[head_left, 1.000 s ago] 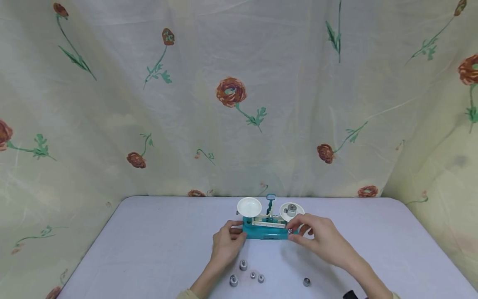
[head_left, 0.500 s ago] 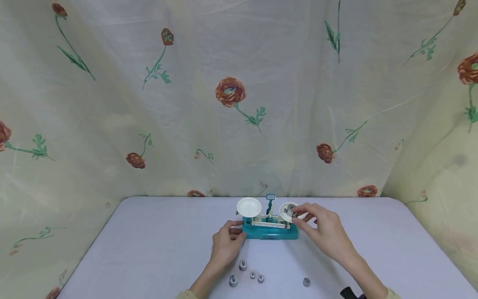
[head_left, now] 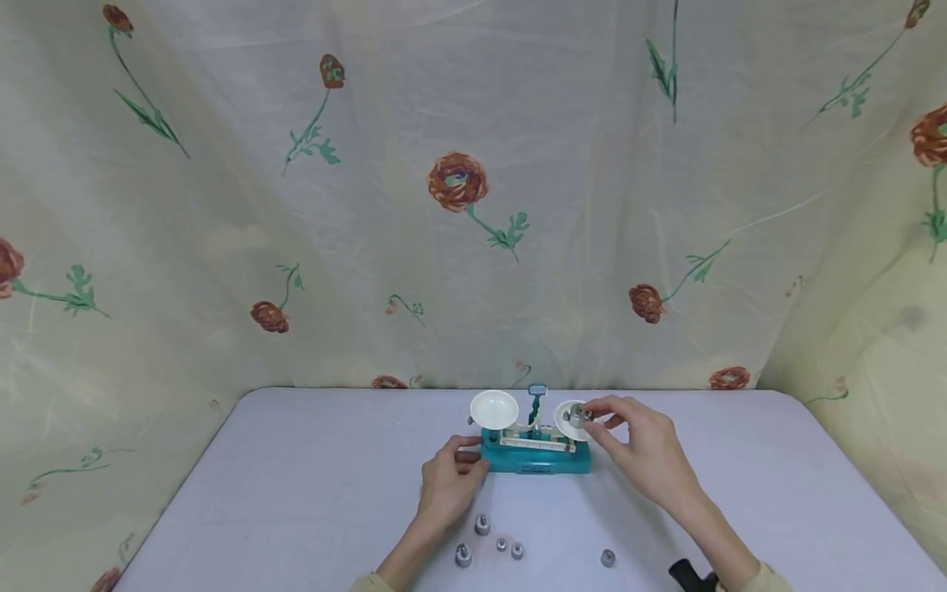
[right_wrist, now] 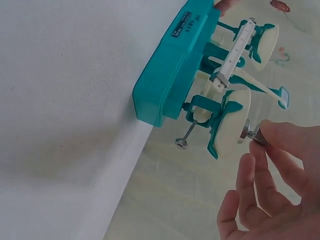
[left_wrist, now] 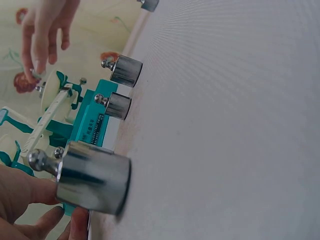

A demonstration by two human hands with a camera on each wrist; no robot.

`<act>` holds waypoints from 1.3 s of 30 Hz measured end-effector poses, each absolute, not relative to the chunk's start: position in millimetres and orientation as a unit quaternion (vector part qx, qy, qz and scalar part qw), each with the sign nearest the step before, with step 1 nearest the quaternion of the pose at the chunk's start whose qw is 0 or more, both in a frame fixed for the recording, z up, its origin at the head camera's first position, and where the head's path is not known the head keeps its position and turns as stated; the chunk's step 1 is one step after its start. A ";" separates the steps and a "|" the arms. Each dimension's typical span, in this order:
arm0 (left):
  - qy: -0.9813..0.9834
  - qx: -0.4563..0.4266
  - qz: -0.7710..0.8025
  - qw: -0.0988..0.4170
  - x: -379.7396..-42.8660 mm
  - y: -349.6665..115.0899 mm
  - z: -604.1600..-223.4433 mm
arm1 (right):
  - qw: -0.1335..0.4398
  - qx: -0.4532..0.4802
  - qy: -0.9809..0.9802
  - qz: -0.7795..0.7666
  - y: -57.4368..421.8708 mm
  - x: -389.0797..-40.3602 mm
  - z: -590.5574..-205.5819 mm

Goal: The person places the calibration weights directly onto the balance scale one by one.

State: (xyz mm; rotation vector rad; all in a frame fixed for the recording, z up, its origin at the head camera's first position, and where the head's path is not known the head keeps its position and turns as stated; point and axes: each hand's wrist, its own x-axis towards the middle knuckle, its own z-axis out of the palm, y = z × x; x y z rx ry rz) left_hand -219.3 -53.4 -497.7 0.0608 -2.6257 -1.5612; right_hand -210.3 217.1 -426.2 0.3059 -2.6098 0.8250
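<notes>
A teal balance scale [head_left: 536, 464] with two white pans stands at the far side of the table. My left hand [head_left: 450, 483] grips the left end of its base, thumb in front and fingers behind. Over the right pan [head_left: 562, 429], my right hand [head_left: 644, 448] pinches a small metal weight [right_wrist: 258, 136] between thumb and fingertips. Other metal weights [head_left: 576, 418] sit on that pan, close to the pinched one. The left pan [head_left: 494, 409] holds nothing. In the left wrist view, a large weight [left_wrist: 92, 177] overlaps the scale and partly hides the left fingers.
Nearer the front of the white-covered table [head_left: 318, 493] stand several more weights [head_left: 482, 524], beside the left forearm. A single weight [head_left: 607, 558] stands apart to the right. A black object [head_left: 690, 575] shows by the right sleeve. Flowered cloth [head_left: 370, 247] hangs behind.
My right hand has carried the small weight from in front of the scale's base up and back to the right pan. The left hand keeps its grip on the base.
</notes>
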 end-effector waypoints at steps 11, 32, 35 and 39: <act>-0.861 0.025 -0.506 0.040 -219.0 -53.1 -496.7 | 0.188 0.100 -0.933 0.292 215.9 -213.3 -427.4; -0.860 0.014 -0.507 0.044 -217.6 -54.4 -496.5 | 0.165 0.076 -0.944 0.276 219.1 -213.3 -431.2; -0.861 0.014 -0.507 0.044 -217.4 -54.2 -496.8 | 0.159 0.072 -0.945 0.275 219.0 -212.6 -431.2; -0.860 0.012 -0.508 0.044 -217.1 -54.2 -497.4 | 0.154 0.068 -0.947 0.273 219.1 -211.7 -431.3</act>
